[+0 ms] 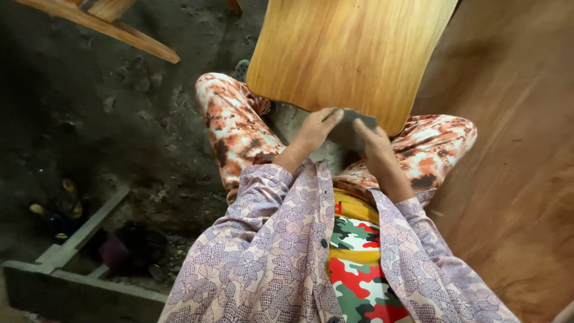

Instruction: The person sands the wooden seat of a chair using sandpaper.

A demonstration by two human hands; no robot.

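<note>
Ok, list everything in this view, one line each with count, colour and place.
curved plywood seat panel: one, golden yellow, top centre, its lower edge at the hands
grey sanding sheet: one, dark grey, held against the panel's lower edge
large brown wooden board: one, reddish brown, right side
pale wooden slats: a few, light tan, top left
grey concrete frame: one, grey, bottom left
dirt floor: dark grey, left half
dark bundle: one, blackish purple, by the frame
left hand: on the sheet's left edge
right hand: on the sheet's right side
</note>
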